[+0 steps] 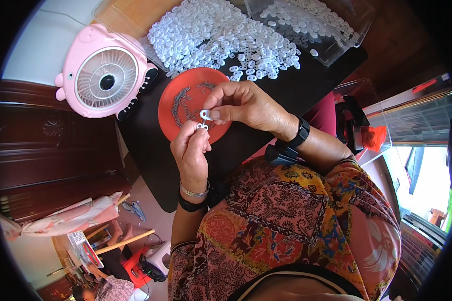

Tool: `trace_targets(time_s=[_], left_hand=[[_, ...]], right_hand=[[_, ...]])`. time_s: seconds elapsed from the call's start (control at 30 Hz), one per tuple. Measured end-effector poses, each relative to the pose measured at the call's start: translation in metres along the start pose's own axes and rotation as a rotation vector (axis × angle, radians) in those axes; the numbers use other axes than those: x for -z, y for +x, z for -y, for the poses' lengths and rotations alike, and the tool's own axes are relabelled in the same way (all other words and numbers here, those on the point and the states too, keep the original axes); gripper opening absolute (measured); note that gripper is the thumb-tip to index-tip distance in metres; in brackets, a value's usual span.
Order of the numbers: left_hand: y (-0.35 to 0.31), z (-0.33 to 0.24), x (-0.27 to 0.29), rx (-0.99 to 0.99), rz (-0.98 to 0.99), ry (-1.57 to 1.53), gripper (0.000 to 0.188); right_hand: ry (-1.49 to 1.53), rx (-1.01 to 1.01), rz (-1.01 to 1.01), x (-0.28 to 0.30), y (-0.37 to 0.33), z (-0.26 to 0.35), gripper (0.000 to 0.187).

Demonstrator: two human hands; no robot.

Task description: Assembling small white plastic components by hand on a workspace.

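Note:
Above an orange-red plate [204,74] my two hands are brought close together. My left hand [191,155] pinches a small white plastic piece with holes [202,126] between thumb and fingers. In my right hand [253,108], thumb and forefinger close on a white oval plastic piece [205,114]. A thin grey pin-like part seems to run between the two pieces; how it is joined I cannot make out. Many small grey metal pins [180,100] lie scattered on the plate. Just beyond it spreads a large heap of white oval plastic pieces [201,37].
A pink animal-shaped fan [108,80] stands left of the plate. The black tabletop [143,155] carries the plate and heap. At the back right is a clear plastic bin [331,55] with more white pieces. Another person [113,288] sits at the lower left.

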State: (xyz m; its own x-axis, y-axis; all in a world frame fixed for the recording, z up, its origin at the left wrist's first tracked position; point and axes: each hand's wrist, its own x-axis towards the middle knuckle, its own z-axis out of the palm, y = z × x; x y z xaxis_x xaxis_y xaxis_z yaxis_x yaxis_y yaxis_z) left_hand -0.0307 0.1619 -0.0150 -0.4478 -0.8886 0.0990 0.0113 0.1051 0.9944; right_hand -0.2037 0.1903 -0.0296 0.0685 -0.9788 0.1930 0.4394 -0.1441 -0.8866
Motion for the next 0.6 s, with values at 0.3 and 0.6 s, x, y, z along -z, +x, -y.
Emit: trace_targets(time_s=[0.3, 0.6], left_hand=[[-0.0024, 0.0006, -0.0001, -0.026, 0.025, 0.088, 0.021], [-0.0053, -0.0009, -0.0017, -0.072, 0.018, 0.153, 0.021]], right_hand=[[-0.112, 0.032, -0.001, -0.0013, -0.0021, 0.0048, 0.011], [-0.187, 0.053, 0.006, -0.0028, -0.0037, 0.0066, 0.010]])
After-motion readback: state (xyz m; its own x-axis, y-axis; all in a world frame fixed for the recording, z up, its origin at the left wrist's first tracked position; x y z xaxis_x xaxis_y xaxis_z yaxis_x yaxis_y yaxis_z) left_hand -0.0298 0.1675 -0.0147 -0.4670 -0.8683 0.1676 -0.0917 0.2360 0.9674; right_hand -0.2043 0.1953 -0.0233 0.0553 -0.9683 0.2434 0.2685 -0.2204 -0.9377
